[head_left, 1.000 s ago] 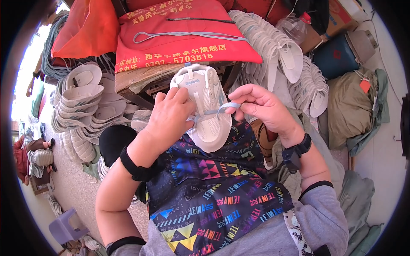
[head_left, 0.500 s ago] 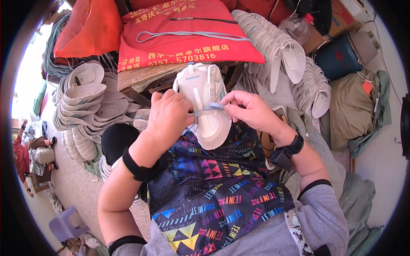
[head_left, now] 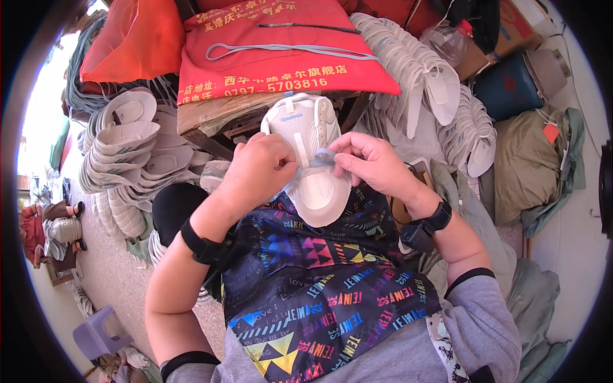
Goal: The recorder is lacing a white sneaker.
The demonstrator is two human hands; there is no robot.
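A white sneaker upper (head_left: 322, 198) rests against my apron, its toe toward me and its tongue away from me. A flat light blue-grey shoelace (head_left: 324, 157) lies across its lacing area, blurred by motion. My right hand (head_left: 377, 163) pinches the lace between thumb and fingertips at the shoe's right side. On the left side my left hand (head_left: 258, 167) is closed, fingers curled in beside the shoe, on what looks like the lace's other end; its fingertips are partly hidden.
Beyond the shoe stands a wooden bench (head_left: 211, 118) draped with a red cloth (head_left: 287, 64). A looped grey lace (head_left: 287, 48) and a thin dark tool (head_left: 306, 27) lie on it. Stacked shoe uppers (head_left: 128, 147) fill the left; further rows (head_left: 415, 70) hang at right. A lilac stool (head_left: 101, 333) stands lower left.
My left hand has shifted slightly right and turned, its fingers curling in closer to the shoe. The lace between my hands has moved. The shoe has shifted a little toward me.
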